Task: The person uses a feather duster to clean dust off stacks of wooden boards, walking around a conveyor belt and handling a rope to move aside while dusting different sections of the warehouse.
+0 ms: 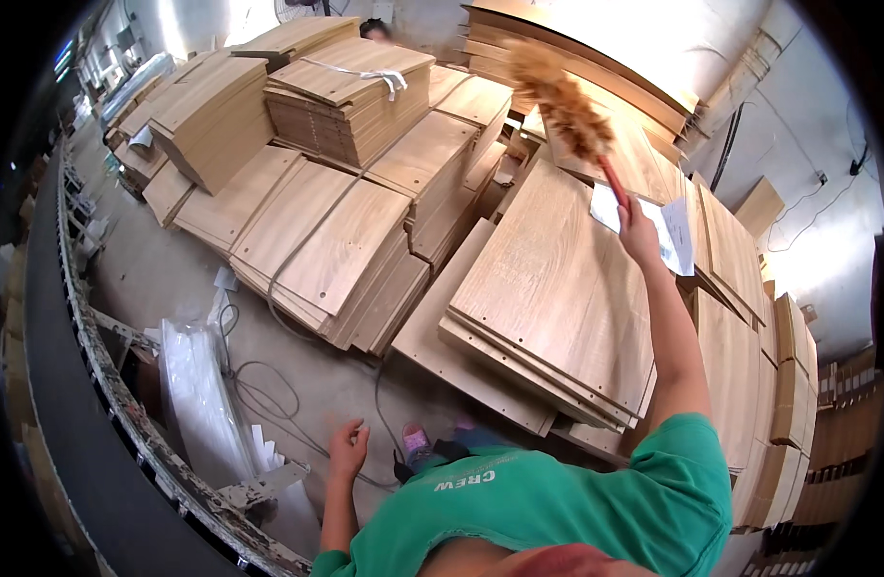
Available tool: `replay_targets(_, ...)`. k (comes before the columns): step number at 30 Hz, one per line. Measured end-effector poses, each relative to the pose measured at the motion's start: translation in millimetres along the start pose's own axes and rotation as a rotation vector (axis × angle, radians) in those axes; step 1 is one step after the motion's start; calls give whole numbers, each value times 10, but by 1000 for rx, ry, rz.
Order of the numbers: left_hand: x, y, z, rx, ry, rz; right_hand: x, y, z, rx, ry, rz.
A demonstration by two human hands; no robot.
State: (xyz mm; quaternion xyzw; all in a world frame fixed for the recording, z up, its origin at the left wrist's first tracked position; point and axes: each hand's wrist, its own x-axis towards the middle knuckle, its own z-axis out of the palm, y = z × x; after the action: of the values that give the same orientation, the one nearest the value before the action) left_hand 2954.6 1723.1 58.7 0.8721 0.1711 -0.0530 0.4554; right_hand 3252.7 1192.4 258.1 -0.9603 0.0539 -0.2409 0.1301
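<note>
My right hand (638, 231) is closed around the red handle of a brown feather duster (574, 117), my arm stretched out forward. The duster's feathery head points up and to the left, blurred at its tip, over the far wooden boards. Below my forearm lies a stack of wood-grain boards (557, 274) with small drilled holes along the edges. White paper sheets (674, 240) rest beside my right hand. Low on the left, my left hand (348, 448) hangs near my body with loosely bent fingers and nothing in it.
More board stacks (326, 236) stand to the left, one topped by a white strap (370, 73). A dark conveyor belt (86, 433) curves along the left. Plastic-wrapped material (201, 404) and a loose cable (269, 389) lie near it. Another person's head (375, 30) shows behind the stacks.
</note>
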Motion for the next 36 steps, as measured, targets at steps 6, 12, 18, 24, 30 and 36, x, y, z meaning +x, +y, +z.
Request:
replay_targets(6, -369, -416, 248, 32, -23, -62, 971, 1199, 352, -111, 25, 570)
replay_targets(12, -187, -56, 122, 91, -69, -78, 964, 215, 464, 157, -220, -45)
replay_targets(18, 286, 276, 193, 127, -42, 103, 348, -283, 122, 304, -402, -214)
replay_targets(24, 406, 480, 376, 118, -125, 111, 212, 1866, 50, -93, -89, 438)
replay_targets(30, 404, -29, 490, 79, -161, 17, -349, 2483, -1034, -523, -22, 740)
replay_targets(36, 525, 399, 422, 271, -210, 62, -430, 2152, -601, -255, 65, 595)
